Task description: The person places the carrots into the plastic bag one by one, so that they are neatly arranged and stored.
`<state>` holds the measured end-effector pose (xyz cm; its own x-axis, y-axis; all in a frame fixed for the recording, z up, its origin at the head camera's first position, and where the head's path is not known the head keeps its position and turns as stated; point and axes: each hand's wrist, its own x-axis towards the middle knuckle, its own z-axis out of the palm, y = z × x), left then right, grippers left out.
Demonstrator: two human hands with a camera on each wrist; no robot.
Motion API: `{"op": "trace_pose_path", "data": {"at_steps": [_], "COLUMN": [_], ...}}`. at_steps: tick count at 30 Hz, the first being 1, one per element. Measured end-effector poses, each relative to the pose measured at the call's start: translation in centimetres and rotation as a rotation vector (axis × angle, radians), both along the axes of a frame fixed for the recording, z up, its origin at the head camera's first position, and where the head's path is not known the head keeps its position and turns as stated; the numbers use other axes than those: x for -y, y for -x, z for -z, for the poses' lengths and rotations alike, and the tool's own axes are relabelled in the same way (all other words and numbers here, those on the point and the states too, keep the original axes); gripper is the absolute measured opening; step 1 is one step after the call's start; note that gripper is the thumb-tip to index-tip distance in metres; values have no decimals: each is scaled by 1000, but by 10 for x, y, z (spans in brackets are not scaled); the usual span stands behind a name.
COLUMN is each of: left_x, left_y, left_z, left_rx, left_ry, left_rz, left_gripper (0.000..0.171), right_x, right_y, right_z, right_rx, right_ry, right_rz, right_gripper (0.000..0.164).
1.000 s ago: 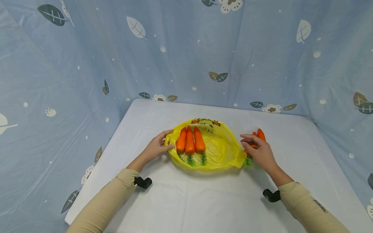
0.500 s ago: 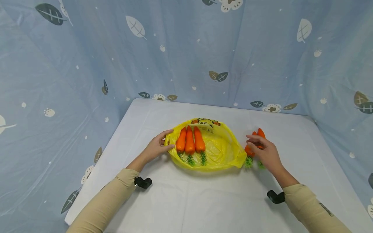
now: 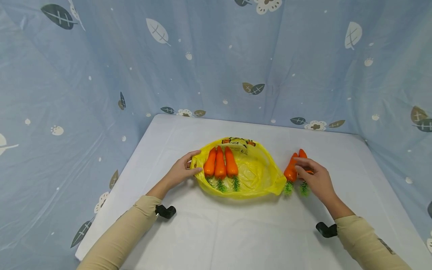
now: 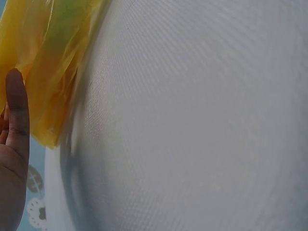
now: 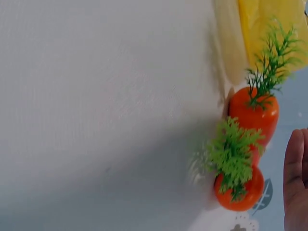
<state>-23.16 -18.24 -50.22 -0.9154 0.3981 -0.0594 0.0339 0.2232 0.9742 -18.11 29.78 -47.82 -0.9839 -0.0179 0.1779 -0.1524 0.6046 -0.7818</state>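
A yellow plastic bag lies spread with its mouth facing up, and three orange carrots sit side by side at its left. My left hand grips the bag's left rim; in the left wrist view the thumb lies along the yellow plastic. To the right of the bag, two more carrots with green tops lie on the table: a left one and a right one, partly covered by my right hand. That hand hovers over them, fingers loosely bent, holding nothing.
The white-covered table has a blue patterned curtain behind it and at its sides. Black wrist cameras stick out from both beige sleeves.
My right hand has moved right, away from the bag's right edge and over the rightmost carrot, uncovering the left one of that pair. The left hand, bag and carrots stay put.
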Motion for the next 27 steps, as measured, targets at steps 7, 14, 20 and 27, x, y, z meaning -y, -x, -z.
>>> {"op": "trace_pose_path", "data": {"at_steps": [7, 14, 20, 27], "left_x": [-1, -4, -2, 1], "left_y": [1, -6, -3, 1], "left_z": [-1, -14, -8, 0], "left_rx": [8, 7, 6, 5], "left_ry": [28, 24, 12, 7], "left_rz": [-7, 2, 1, 0], "left_gripper": [74, 71, 73, 74], "right_x": [-8, -17, -21, -29], "right_y": [0, -1, -1, 0], "right_z": [1, 2, 3, 5], "right_rx": [-9, -16, -26, -27], "right_ry": [-21, -46, -54, -69], "right_rz": [23, 63, 89, 116], "right_gripper": [38, 37, 37, 38]}}
